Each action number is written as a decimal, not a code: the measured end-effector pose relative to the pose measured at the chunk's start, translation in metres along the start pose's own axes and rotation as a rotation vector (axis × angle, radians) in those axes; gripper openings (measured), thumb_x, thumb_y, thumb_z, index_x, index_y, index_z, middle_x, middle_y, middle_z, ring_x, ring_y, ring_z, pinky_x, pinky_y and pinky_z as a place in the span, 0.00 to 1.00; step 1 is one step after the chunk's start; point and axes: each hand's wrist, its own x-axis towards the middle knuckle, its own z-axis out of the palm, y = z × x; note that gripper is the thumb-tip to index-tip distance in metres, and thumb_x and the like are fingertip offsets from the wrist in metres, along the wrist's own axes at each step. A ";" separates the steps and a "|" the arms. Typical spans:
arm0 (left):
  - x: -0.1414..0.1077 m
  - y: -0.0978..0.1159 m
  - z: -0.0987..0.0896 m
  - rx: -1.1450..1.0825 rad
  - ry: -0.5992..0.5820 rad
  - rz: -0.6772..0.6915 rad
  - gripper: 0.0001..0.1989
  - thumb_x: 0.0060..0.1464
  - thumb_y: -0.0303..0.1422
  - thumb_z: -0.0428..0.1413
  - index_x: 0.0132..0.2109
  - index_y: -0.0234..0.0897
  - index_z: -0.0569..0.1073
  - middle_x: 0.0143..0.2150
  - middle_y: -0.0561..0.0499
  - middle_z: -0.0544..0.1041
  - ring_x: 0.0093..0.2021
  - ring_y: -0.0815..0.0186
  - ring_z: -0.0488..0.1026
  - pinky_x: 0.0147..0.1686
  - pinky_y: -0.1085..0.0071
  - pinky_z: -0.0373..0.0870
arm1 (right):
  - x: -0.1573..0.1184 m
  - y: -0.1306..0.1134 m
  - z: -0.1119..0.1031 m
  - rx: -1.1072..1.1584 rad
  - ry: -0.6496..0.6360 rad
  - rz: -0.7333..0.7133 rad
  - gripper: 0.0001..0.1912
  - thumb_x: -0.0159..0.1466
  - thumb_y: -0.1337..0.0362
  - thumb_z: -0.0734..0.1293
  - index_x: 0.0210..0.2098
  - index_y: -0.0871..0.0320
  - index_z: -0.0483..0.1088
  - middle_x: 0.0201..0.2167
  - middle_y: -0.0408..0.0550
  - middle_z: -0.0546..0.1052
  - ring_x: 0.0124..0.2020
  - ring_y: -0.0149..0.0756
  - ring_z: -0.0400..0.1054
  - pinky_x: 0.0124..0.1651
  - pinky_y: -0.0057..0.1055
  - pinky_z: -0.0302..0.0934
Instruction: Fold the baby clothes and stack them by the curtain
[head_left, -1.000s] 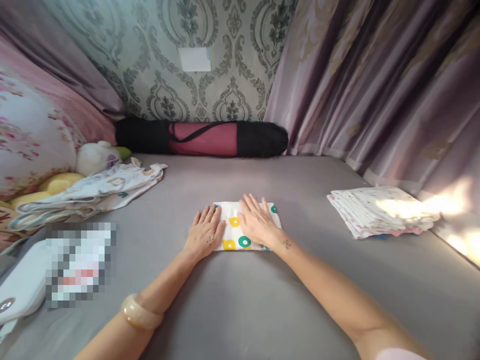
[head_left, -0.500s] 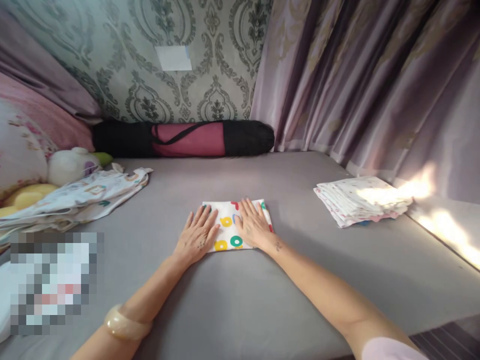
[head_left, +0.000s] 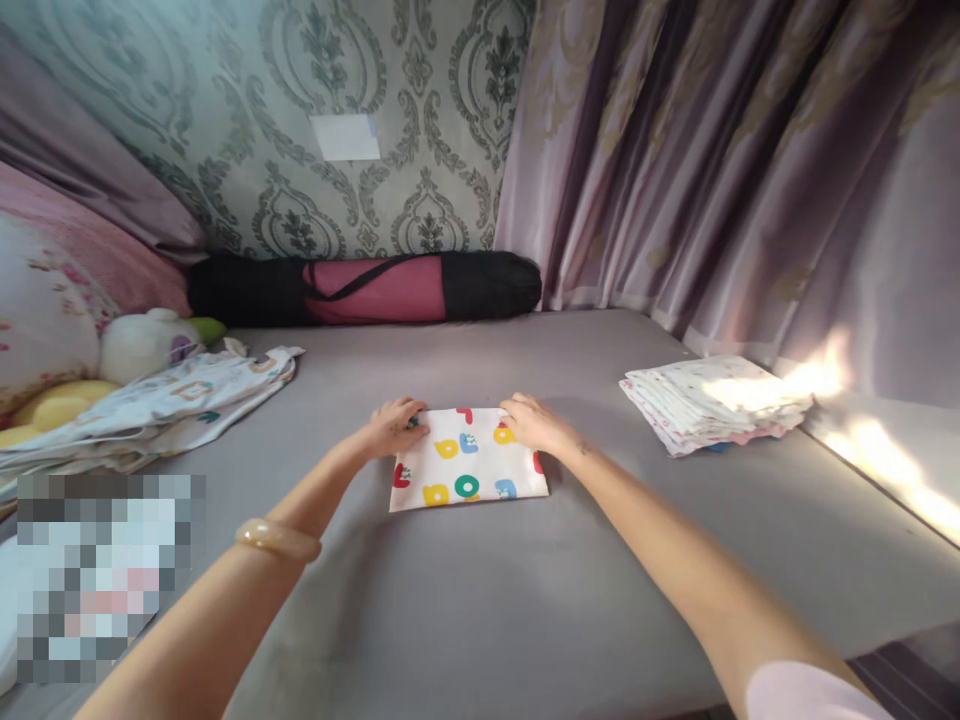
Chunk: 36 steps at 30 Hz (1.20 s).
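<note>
A folded white cloth (head_left: 487,468) printed with red, yellow, blue and green letters lies flat on the grey bed sheet in front of me. My left hand (head_left: 397,425) is at its far left corner, fingers bent over the far edge. At the far right corner my right hand (head_left: 529,420) grips the same edge, its fingers curled. The fingertips of both hands are partly hidden. A cream bangle (head_left: 277,540) circles my left forearm.
To the right sits a stack of folded white cloths (head_left: 712,400). Loose printed clothes (head_left: 217,385), a white plush toy (head_left: 146,345) and a floral pillow (head_left: 45,300) are at left. A black and maroon roll bag (head_left: 375,290) lies along the wall. Purple curtains (head_left: 637,150) hang at right.
Both hands have moved from lying flat on top of the cloth to its far corners, and their fingers have curled over the edge. More of the cloth's print now shows.
</note>
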 end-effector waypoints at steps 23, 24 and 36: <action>-0.025 0.018 -0.071 -0.710 0.059 0.091 0.31 0.42 0.45 0.62 0.54 0.37 0.69 0.43 0.47 0.78 0.43 0.56 0.75 0.39 0.67 0.72 | -0.020 0.007 -0.077 0.353 0.082 -0.146 0.19 0.58 0.65 0.67 0.50 0.56 0.72 0.49 0.47 0.77 0.46 0.39 0.71 0.47 0.30 0.65; -0.033 0.019 -0.075 -0.668 0.136 0.090 0.29 0.44 0.45 0.60 0.52 0.36 0.71 0.43 0.47 0.78 0.43 0.56 0.74 0.40 0.67 0.71 | -0.027 0.006 -0.079 0.376 0.140 -0.171 0.19 0.60 0.66 0.65 0.51 0.55 0.72 0.50 0.46 0.77 0.48 0.39 0.71 0.50 0.32 0.64; -0.097 -0.001 -0.016 -0.367 -0.002 0.036 0.21 0.52 0.44 0.53 0.50 0.42 0.76 0.52 0.48 0.77 0.45 0.59 0.73 0.36 0.74 0.68 | -0.101 0.021 -0.008 0.354 0.001 -0.251 0.26 0.60 0.73 0.57 0.52 0.50 0.74 0.55 0.41 0.74 0.55 0.37 0.68 0.58 0.34 0.59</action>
